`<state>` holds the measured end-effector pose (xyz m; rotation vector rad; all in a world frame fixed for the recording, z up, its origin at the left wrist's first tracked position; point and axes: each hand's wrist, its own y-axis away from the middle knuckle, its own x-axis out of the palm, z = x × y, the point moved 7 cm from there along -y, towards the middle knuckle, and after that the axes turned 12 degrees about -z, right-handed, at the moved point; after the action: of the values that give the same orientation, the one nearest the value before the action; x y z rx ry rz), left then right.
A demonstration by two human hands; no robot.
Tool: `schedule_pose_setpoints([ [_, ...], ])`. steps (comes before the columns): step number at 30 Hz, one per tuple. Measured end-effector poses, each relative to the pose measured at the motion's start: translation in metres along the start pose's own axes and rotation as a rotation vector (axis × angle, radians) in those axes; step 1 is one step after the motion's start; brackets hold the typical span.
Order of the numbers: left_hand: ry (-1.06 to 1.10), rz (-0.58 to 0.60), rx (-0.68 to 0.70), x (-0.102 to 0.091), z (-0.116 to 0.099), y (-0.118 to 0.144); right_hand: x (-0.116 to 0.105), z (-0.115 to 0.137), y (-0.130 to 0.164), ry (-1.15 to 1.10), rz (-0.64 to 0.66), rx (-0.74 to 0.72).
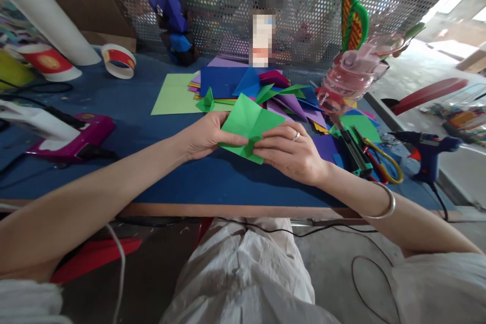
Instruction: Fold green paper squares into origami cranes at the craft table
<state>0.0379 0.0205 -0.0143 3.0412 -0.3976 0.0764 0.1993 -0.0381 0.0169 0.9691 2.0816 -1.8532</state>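
Both of my hands hold a creased sheet of green paper (248, 119) above the blue table, close to its front edge. My left hand (207, 136) pinches the paper's left side, thumb on top and fingers hidden beneath. On the right side, my right hand (292, 152) has its fingers laid over the paper; its thumb is out of sight. Fold lines cross the middle of the sheet. Just behind it lie a small folded green paper piece (207, 101) and a pile of coloured paper with a dark blue sheet (220, 81) on top.
To the right are a pink bottle (347, 78), a green utility knife (355, 154), yellow-handled scissors (391, 164) and a blue glue gun (427, 152). A purple power strip (76, 142) sits left, near a paper ring (119, 61). A perforated metal panel (224, 15) stands behind.
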Motion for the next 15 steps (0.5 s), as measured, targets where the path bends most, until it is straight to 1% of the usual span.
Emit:
schedule_pose_setpoints([
  [3,-0.005,-0.016,0.003,0.0005,0.0024,-0.0008,0.0013,-0.0029,-0.0004,0.019,0.007,0.054],
  [8,-0.005,-0.061,0.009,-0.0015,0.007,-0.003,0.0008,-0.0093,-0.0009,0.059,-0.006,0.204],
  [12,-0.015,-0.05,0.023,-0.0017,0.0058,-0.0016,-0.0007,-0.0076,-0.0021,0.057,-0.03,0.202],
  [15,-0.029,-0.037,0.021,-0.0036,0.0064,-0.0031,0.0003,-0.0091,-0.0004,0.03,-0.02,0.194],
])
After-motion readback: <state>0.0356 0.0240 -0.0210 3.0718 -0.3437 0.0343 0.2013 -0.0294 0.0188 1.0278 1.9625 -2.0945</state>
